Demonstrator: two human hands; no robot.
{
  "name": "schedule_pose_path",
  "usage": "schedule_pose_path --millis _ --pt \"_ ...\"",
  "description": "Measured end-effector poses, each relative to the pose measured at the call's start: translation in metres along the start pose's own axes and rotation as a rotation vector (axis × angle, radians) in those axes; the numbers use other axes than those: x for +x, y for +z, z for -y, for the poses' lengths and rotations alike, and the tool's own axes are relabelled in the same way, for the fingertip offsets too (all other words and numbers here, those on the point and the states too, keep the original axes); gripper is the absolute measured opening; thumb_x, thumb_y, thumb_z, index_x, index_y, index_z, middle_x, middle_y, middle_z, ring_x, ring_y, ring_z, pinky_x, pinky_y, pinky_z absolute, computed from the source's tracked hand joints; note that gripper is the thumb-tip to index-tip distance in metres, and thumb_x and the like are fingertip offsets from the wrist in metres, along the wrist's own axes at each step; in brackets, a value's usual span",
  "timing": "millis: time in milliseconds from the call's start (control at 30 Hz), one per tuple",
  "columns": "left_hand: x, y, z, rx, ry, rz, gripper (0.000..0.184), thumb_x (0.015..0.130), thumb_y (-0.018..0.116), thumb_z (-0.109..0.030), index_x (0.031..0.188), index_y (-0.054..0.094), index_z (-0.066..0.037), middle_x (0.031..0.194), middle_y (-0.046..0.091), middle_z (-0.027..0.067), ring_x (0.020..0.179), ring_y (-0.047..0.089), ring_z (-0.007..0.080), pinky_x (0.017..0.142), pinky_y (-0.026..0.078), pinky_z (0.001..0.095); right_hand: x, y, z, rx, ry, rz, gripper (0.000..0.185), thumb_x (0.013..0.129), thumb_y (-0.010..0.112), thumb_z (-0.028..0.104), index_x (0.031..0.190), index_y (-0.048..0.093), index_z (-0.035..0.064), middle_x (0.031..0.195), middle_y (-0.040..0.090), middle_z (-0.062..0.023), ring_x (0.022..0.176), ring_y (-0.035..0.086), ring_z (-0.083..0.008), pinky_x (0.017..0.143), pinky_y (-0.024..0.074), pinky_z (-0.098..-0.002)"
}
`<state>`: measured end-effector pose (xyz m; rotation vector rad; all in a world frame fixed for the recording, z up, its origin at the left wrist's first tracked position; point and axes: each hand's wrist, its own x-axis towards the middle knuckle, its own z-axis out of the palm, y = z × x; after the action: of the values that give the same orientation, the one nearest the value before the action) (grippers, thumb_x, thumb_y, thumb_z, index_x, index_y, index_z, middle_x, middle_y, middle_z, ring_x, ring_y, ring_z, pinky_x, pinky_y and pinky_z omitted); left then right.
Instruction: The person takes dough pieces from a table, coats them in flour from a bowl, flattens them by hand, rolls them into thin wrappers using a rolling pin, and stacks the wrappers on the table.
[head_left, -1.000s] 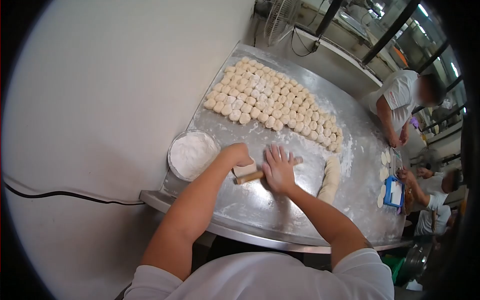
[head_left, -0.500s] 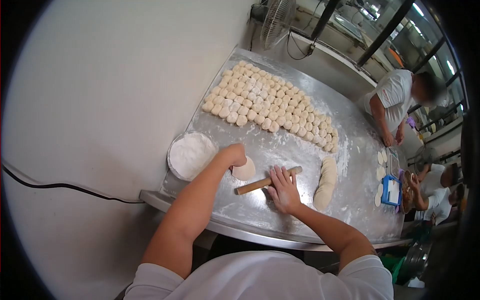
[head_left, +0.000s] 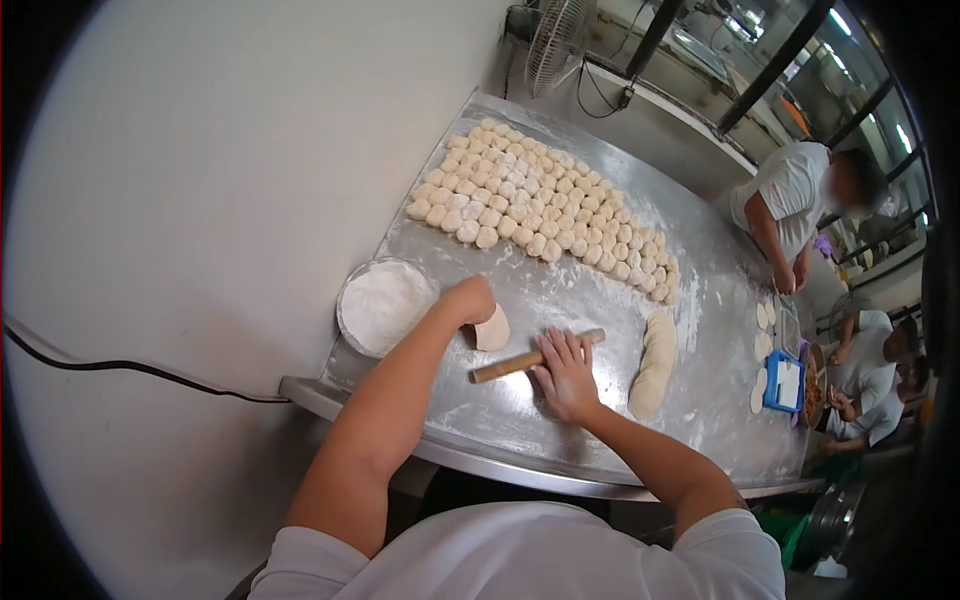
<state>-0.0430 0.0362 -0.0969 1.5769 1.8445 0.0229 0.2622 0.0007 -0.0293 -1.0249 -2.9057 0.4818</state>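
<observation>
My left hand (head_left: 474, 299) is closed, pinching the edge of a thin round dough wrapper (head_left: 491, 332). One side of the wrapper is lifted and bent, while its lower part hangs close to the steel tabletop. My right hand (head_left: 568, 378) lies over a wooden rolling pin (head_left: 510, 366), fingers stretched out and apart across it. The pin slants on the table just below and right of the wrapper. A bowl of white flour (head_left: 385, 305) stands left of my left hand, partly behind my forearm. To the right of my right hand lies a thick dough roll (head_left: 653, 365).
Many small dough balls (head_left: 540, 205) cover the far part of the floured steel table (head_left: 590, 440). Rolled wrappers (head_left: 758, 390) and a blue scale (head_left: 782, 380) sit at the right. A co-worker (head_left: 790, 195) stands at the far right; others work near a filling bowl (head_left: 815, 385).
The wrapper, flat beside my left hand before, is now lifted and bent at one side in its fingers. My left hand has moved slightly up. The rolling pin has barely moved.
</observation>
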Motion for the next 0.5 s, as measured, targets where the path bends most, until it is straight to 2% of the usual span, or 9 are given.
schedule_pose_path --millis 67,133,200,267,333,367,400,433,500 --pt "-0.02 -0.021 -0.016 -0.01 -0.077 0.136 0.037 0.091 0.073 -0.027 0.108 0.079 0.006 0.119 0.074 0.0307 0.11 0.075 0.0425 0.093 0.059 0.0461 -0.005 -0.003 -0.004 -0.025 -0.009 0.011 0.065 0.109 0.053 0.037 0.164 0.04 0.0064 0.173 0.033 -0.0185 0.161 0.025 -0.042 0.13 0.0125 -0.0634" --pt "-0.087 -0.08 -0.066 -0.023 -0.139 0.313 0.035 0.089 0.071 -0.021 0.11 0.079 0.006 0.12 0.075 0.0293 0.111 0.075 0.041 0.092 0.059 0.0449 0.01 -0.003 -0.002 -0.023 -0.008 0.013 0.067 0.108 0.053 0.038 0.164 0.039 0.0036 0.173 0.032 -0.0193 0.162 0.024 -0.0415 0.13 0.013 -0.0641" --pt "-0.088 -0.075 -0.066 -0.019 -0.128 0.238 0.037 0.087 0.073 -0.024 0.109 0.08 0.005 0.117 0.076 0.0283 0.109 0.076 0.0401 0.092 0.06 0.0452 0.066 -0.014 0.011 -0.067 0.058 0.047 0.067 0.109 0.049 0.04 0.164 0.038 0.004 0.173 0.033 -0.0207 0.161 0.026 -0.0435 0.129 0.0149 -0.0645" --pt "-0.085 -0.068 -0.062 0.051 -0.123 0.218 0.039 0.087 0.075 -0.028 0.108 0.081 0.004 0.115 0.077 0.0275 0.109 0.076 0.0391 0.093 0.059 0.0453 0.121 -0.002 0.015 -0.139 0.072 -0.134 0.068 0.109 0.048 0.042 0.164 0.038 0.0034 0.173 0.032 -0.022 0.161 0.026 -0.0431 0.128 0.0179 -0.0646" --pt "-0.073 -0.064 -0.055 0.199 -0.109 0.24 0.041 0.089 0.077 -0.033 0.108 0.081 0.003 0.114 0.077 0.0268 0.11 0.076 0.0381 0.095 0.059 0.0452 0.134 0.004 0.017 -0.12 0.065 -0.202 0.068 0.109 0.048 0.042 0.164 0.037 0.0037 0.173 0.031 -0.0228 0.16 0.027 -0.0427 0.128 0.0192 -0.0644" --pt "-0.064 -0.053 -0.047 0.148 -0.06 0.153 0.038 0.09 0.077 -0.032 0.106 0.081 0.002 0.108 0.078 0.0243 0.104 0.076 0.0369 0.09 0.059 0.0456 0.136 0.002 0.016 -0.118 0.062 -0.241 0.068 0.109 0.049 0.042 0.164 0.037 0.0038 0.173 0.031 -0.0232 0.16 0.028 -0.0425 0.128 0.0198 -0.0643" --pt "-0.052 -0.036 -0.036 0.092 -0.009 0.06 0.035 0.092 0.077 -0.032 0.105 0.082 0.0 0.102 0.079 0.0218 0.097 0.077 0.0357 0.085 0.06 0.0461 0.117 0.003 0.014 -0.073 0.035 -0.245 0.067 0.109 0.049 0.042 0.164 0.038 0.0053 0.173 0.031 -0.024 0.16 0.027 -0.0452 0.128 0.0182 -0.0656" --pt "-0.045 -0.029 -0.031 0.032 0.041 -0.036 0.032 0.093 0.077 -0.031 0.103 0.082 -0.001 0.097 0.08 0.0192 0.09 0.078 0.0344 0.079 0.06 0.0465 0.091 0.001 0.014 -0.052 0.056 -0.156 0.066 0.109 0.049 0.042 0.164 0.038 0.006 0.173 0.031 -0.0242 0.16 0.026 -0.0466 0.128 0.0173 -0.0665" --pt "-0.05 -0.038 -0.035 -0.078 0.148 -0.006 0.029 0.095 0.073 -0.026 0.102 0.081 0.001 0.096 0.08 0.0191 0.088 0.078 0.0334 0.077 0.06 0.0462 0.029 -0.002 0.004 -0.012 0.048 0.032 0.065 0.109 0.05 0.041 0.164 0.04 0.008 0.173 0.03 -0.0242 0.16 0.024 -0.0498 0.128 0.0138 -0.0683"
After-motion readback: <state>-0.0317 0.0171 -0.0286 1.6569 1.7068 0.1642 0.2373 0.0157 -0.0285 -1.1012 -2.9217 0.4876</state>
